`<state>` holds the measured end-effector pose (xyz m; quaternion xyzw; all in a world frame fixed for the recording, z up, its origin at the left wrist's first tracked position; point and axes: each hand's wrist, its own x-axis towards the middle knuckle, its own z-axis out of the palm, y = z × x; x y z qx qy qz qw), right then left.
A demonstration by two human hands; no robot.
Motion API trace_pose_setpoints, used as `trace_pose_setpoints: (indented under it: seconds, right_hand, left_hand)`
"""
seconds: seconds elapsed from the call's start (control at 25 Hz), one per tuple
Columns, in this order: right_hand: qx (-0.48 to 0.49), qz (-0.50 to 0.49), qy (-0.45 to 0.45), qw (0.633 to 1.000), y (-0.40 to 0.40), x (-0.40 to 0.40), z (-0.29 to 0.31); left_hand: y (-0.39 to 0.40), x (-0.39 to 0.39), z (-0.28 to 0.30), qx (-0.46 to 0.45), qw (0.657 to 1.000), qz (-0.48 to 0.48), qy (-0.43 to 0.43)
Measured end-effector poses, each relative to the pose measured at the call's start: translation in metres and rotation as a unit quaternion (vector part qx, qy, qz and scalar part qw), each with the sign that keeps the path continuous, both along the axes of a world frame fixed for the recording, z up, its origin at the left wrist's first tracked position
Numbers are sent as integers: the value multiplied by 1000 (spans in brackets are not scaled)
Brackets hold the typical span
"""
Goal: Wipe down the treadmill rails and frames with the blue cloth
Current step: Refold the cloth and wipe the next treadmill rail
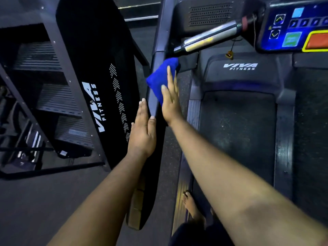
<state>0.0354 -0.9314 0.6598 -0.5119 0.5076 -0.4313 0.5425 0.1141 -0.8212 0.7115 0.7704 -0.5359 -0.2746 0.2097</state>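
The blue cloth (160, 78) is pressed flat against the treadmill's left upright frame (156, 55) by the straight-fingered right hand (170, 102), while the left hand (143, 132), fingers extended and holding nothing, is laid on the frame's other side, likely for steadying.

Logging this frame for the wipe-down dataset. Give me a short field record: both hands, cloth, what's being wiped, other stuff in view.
right hand: right hand, fingers straight, presses the blue cloth against the treadmill upright
left hand: left hand, flat and open, rests on the upright's other side, holds nothing
cloth: bunched, on the upright just below the chrome handlebar
nearby: console, treadmill belt, stair machine
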Motion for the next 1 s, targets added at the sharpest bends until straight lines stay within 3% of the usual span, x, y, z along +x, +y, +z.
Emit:
trace_pose_setpoints:
  seconds: [0.08,0.16,0.32,0.4,0.56,0.72,1.0]
  right_hand:
    - [59,30,-21,998,73,-8,-7]
    - [51,48,-19,997,104,-15,-4]
    - [-45,40,111,992,11,-2,20]
    - [-44,34,154,986,-5,0,23]
    - [-94,60,188,976,88,-1,18]
    - [-75,84,178,978,166,-6,22]
    - [-101,171,229,953,302,-24,29]
  left_hand:
    - [-1,1,-1,-4,1000,7,17]
    - [-1,2,-2,-8,999,11,33]
    - [0,5,-2,-34,996,12,76]
    - [1,7,0,-41,991,40,122]
    - [40,11,10,-63,982,73,162]
    - [124,17,4,-8,992,30,120]
    - [243,14,9,88,988,53,111]
